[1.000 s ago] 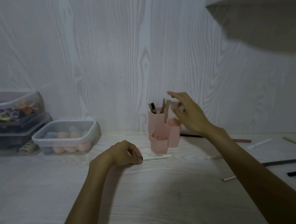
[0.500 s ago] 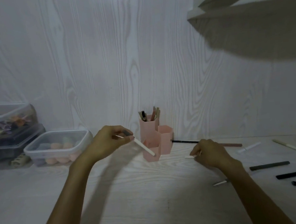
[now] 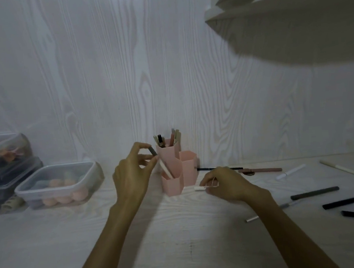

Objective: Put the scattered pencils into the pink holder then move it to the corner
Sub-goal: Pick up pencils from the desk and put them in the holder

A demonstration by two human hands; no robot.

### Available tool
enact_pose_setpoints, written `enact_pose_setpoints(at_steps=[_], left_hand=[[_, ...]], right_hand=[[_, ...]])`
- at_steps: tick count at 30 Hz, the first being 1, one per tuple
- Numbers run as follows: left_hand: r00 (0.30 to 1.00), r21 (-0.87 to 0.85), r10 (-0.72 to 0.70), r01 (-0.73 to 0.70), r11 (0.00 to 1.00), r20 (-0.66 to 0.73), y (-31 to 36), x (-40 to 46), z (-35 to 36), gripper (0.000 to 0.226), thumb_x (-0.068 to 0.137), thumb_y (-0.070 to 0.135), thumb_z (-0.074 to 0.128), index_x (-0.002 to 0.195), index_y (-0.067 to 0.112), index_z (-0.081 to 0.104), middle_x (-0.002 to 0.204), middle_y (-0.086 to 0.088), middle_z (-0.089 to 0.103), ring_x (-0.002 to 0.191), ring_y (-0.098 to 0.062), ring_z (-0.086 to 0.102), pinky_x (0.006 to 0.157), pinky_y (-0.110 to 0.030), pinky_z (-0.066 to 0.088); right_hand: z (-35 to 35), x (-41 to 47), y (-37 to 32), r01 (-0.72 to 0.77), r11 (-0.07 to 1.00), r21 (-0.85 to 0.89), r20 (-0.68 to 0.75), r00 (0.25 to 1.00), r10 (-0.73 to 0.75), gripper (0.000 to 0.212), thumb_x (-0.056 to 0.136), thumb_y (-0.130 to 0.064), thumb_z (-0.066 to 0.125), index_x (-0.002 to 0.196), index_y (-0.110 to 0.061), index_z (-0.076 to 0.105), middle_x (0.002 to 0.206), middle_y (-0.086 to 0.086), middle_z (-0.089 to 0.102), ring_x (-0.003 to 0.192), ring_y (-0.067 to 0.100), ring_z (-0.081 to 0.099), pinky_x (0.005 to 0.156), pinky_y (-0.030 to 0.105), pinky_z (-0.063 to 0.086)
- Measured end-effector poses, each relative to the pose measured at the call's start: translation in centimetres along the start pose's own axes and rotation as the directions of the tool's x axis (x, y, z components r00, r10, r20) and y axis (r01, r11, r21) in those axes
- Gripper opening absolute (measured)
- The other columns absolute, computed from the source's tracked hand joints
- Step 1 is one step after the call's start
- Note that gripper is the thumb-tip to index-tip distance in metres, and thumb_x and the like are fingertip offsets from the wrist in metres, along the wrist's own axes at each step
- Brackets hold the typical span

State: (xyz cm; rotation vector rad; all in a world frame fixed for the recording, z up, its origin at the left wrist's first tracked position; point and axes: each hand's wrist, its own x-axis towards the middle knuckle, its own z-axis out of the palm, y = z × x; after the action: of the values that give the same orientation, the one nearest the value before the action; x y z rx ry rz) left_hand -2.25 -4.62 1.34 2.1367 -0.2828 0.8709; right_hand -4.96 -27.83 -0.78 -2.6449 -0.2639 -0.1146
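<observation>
At frame centre the pink holder (image 3: 177,171) stands on the tabletop (image 3: 53,236) against the wall; my left hand (image 3: 132,172) pinches a white pencil (image 3: 165,167) whose tip sits in its lowest front cup. My right hand (image 3: 225,182) closes on a small white pencil (image 3: 199,188) just right of the holder. I judge loading is midway: next, release left, lift right.
</observation>
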Motion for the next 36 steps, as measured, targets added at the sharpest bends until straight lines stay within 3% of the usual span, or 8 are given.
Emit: enact_pose_setpoints(at_steps=[4,8,12,16,20,26,28,36], left_hand=[[0.988,0.063,-0.098,0.091,0.994,0.116,-1.9,-0.9,1.9,0.034,0.085,0.042,0.063,0.117,0.034,0.057,0.098,0.006,0.076,0.086,-0.012,0.071,0.061,-0.02,0.042],[0.938,0.115,-0.174,0.145,0.983,0.301,-3.0,-0.6,2.1,0.054,0.089,0.05,0.052,0.139,0.036,0.038,0.121,0.006,0.068,0.101,-0.014,0.068,0.074,-0.027,0.044],[0.882,0.085,-0.202,0.184,0.979,0.426,-2.7,-0.3,1.6,0.072,0.089,0.043,0.056,0.148,0.035,0.015,0.138,0.005,0.055,0.105,-0.018,0.066,0.082,-0.035,0.049],[0.891,0.073,-0.227,0.216,0.974,0.394,-2.6,0.4,0.5,0.056,0.093,0.033,0.053,0.143,0.028,0.029,0.134,0.008,0.058,0.105,-0.018,0.065,0.087,-0.038,0.046],[0.922,0.04,-0.271,0.27,0.962,0.277,-2.2,1.4,-1.1,0.036,0.091,0.03,0.055,0.125,0.024,0.049,0.118,0.004,0.067,0.098,-0.02,0.067,0.091,-0.043,0.05],[0.947,0.041,-0.187,0.183,0.982,0.261,0.6,1.7,-2.6,0.009,0.088,0.032,0.058,0.095,0.03,0.063,0.093,0.011,0.067,0.083,-0.015,0.068,0.077,-0.033,0.05],[0.935,0.046,-0.141,0.134,0.99,0.326,1.7,1.3,-2.7,0.006,0.087,0.032,0.058,0.087,0.034,0.064,0.087,0.017,0.067,0.078,-0.01,0.067,0.072,-0.03,0.049],[0.763,-0.06,0.067,-0.038,0.997,0.643,7.7,-4.0,3.1,0.009,0.085,0.034,0.062,0.09,0.034,0.069,0.088,0.02,0.068,0.073,0.004,0.058,0.063,-0.019,0.046]], right_hand=[[-2.2,-0.1,-0.2,0.053,0.985,0.165,-0.305,0.952,0.0,0.018,0.086,-0.016,0.062,0.103,-0.02,0.065,0.091,-0.004,0.064,0.084,0.014,0.061,0.078,0.032,0.053],[-4.2,-0.1,-2.2,0.275,0.862,0.426,-0.667,0.739,0.093,0.036,0.089,-0.012,0.057,0.121,-0.023,0.046,0.095,0.0,0.062,0.084,0.013,0.063,0.072,0.012,0.052],[-4.0,1.7,-4.7,0.435,0.762,0.479,-0.785,0.6,0.151,0.047,0.089,-0.007,0.057,0.125,-0.032,0.044,0.093,0.003,0.064,0.082,0.003,0.063,0.073,0.008,0.051],[-1.4,4.8,-6.1,0.31,0.847,0.432,-0.732,0.669,0.129,0.037,0.089,-0.012,0.059,0.123,-0.024,0.05,0.097,0.004,0.067,0.081,0.003,0.062,0.073,0.011,0.051],[1.5,5.9,-5.4,0.183,0.971,0.151,-0.68,0.732,-0.032,0.023,0.09,-0.021,0.057,0.111,-0.023,0.064,0.097,0.004,0.072,0.09,0.018,0.063,0.072,0.031,0.053],[1.4,4.6,-3.7,0.147,0.986,0.074,-0.519,0.85,-0.088,0.046,0.096,-0.025,0.043,0.14,-0.031,0.033,0.135,0.001,0.05,0.119,0.016,0.044,0.093,0.026,0.034],[-0.1,2.7,-2.5,0.181,0.976,0.117,-0.476,0.873,-0.105,0.04,0.096,-0.028,0.044,0.136,-0.032,0.04,0.134,-0.003,0.051,0.117,0.01,0.043,0.097,0.026,0.034],[-8.3,-6.9,7.9,-0.311,0.95,-0.035,-0.157,0.94,0.303,0.028,0.088,-0.006,0.053,0.088,-0.027,0.072,0.108,0.003,0.067,0.094,0.017,0.059,0.082,0.031,0.048]])
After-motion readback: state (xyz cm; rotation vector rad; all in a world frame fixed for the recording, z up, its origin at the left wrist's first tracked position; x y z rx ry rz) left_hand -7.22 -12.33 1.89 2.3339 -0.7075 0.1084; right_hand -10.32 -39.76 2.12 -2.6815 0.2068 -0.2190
